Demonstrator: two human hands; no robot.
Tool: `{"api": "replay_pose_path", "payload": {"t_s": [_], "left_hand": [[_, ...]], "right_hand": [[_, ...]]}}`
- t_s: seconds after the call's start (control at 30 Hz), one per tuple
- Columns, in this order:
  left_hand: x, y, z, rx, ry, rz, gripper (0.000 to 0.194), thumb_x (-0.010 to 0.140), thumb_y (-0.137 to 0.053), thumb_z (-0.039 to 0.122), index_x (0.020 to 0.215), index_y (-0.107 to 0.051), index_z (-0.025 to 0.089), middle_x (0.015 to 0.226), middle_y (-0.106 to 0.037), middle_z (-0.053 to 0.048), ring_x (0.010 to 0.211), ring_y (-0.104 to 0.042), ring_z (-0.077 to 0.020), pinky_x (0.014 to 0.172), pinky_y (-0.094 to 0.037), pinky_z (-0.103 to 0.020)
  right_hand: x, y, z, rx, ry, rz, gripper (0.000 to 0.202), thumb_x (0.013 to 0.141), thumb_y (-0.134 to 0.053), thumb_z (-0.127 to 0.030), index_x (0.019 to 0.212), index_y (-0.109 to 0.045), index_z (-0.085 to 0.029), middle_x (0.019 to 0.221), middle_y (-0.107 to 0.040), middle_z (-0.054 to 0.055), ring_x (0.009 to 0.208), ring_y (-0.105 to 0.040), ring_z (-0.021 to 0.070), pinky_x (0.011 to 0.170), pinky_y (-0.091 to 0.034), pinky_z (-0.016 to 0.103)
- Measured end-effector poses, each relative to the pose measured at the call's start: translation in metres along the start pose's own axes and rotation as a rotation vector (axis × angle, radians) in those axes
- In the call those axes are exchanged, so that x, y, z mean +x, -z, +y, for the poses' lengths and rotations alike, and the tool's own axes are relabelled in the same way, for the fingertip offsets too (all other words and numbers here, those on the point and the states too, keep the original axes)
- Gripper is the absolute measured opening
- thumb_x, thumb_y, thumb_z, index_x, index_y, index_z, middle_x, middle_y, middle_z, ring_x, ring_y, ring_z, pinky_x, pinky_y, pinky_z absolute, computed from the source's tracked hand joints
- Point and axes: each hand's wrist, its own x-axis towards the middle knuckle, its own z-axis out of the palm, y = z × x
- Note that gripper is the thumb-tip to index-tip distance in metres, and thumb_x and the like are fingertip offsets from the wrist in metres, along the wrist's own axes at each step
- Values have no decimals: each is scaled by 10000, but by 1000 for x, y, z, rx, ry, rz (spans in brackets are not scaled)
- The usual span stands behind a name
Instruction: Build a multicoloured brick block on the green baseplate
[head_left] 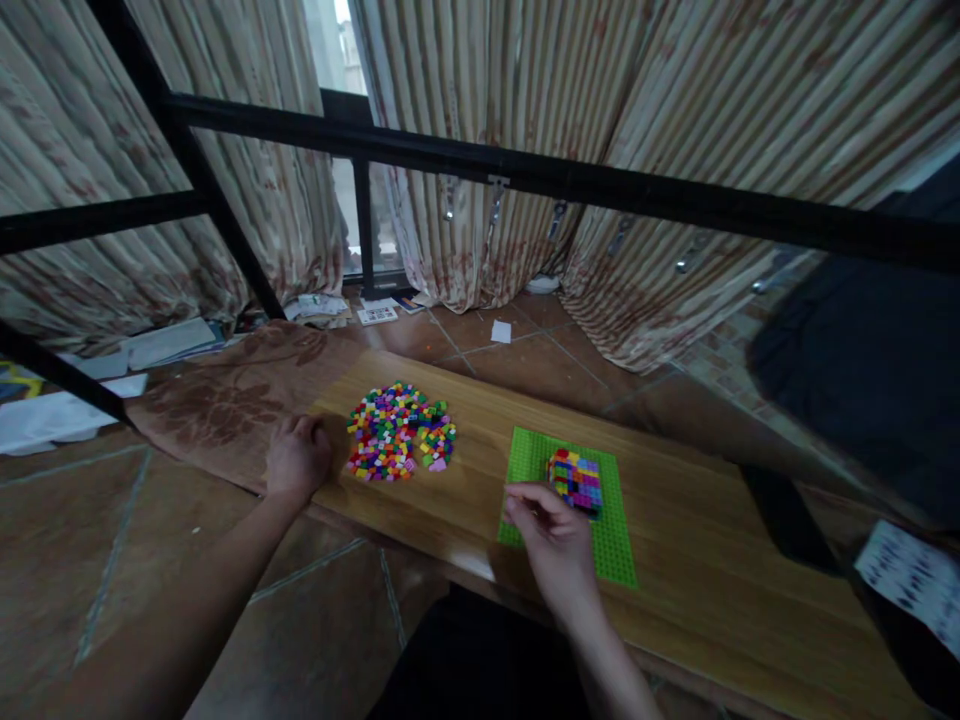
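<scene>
Many small coloured bricks (pixel 386 430) lie in a loose pile on the wooden board, left of centre. A green baseplate (pixel 615 540) lies to the right, bearing a block built of multicoloured bricks (pixel 576 480). My left hand (pixel 298 458) rests at the board's left end beside the pile, its fingers curled; whatever they hold, if anything, is hidden. Over the baseplate's left part, just in front of the built block, is my right hand (pixel 551 530). Its thumb and index finger are pinched together, and anything between them is too small to make out.
A brown patterned cloth (pixel 232 400) lies at the board's left end. Dark metal bars (pixel 450 155) cross in front of curtains. A dark flat object (pixel 787 515) and a patterned white item (pixel 911 580) are at the right. Papers (pixel 169 343) lie on the floor.
</scene>
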Motion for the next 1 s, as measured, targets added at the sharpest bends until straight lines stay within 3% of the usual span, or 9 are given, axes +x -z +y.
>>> {"api": "replay_pose_path", "payload": {"t_s": [0.17,0.27,0.37,0.47,0.6,0.87,1.0], "left_hand": [[0,3,3,16,23,-34,356,876,-389,287,1064,-662,157,1116,-616,-119,1067,-535,-280,900,-448,-377],[0,7,6,42,37,-54,362,888,-388,289,1084,-655,144,1148,-601,-123,1089,-523,-275,915,-448,-374],[0,10,8,65,30,-67,366,894,-384,289,1100,-646,138,1162,-592,-134,1095,-511,-281,911,-460,-385],[0,11,10,84,26,-77,374,898,-366,288,1094,-645,134,1151,-590,-147,1075,-514,-289,882,-478,-394],[1,10,10,94,22,-71,374,891,-369,297,1085,-648,139,1139,-598,-138,1073,-516,-287,895,-474,-390],[3,7,8,120,0,-58,382,878,-365,296,1060,-657,131,1113,-609,-140,1069,-530,-285,923,-470,-394],[4,6,6,134,-15,-44,388,879,-362,292,1069,-657,128,1115,-615,-140,1063,-536,-287,930,-471,-401]], "right_hand": [[-5,83,17,-93,-134,272,259,747,-661,-399,912,-714,-207,833,-708,40,730,-646,179,673,-525,313],[0,120,29,-280,-91,318,300,781,-597,-400,946,-710,-176,912,-709,78,813,-653,205,729,-515,332],[10,144,40,-672,23,292,297,829,-481,-305,940,-709,-151,991,-688,122,864,-649,224,781,-499,352],[19,158,48,-1082,26,168,348,831,-384,-133,993,-692,-109,964,-684,159,827,-658,231,766,-492,344],[28,170,55,-1407,-93,48,407,817,-327,-4,1075,-640,-41,880,-698,196,805,-684,258,720,-494,335],[42,174,54,-1487,-190,0,391,878,-338,-64,1163,-600,-109,843,-717,166,762,-701,261,648,-486,330],[51,173,49,-1486,-180,-85,346,857,-368,-41,1042,-648,-126,859,-720,143,795,-696,234,689,-473,305]]}}
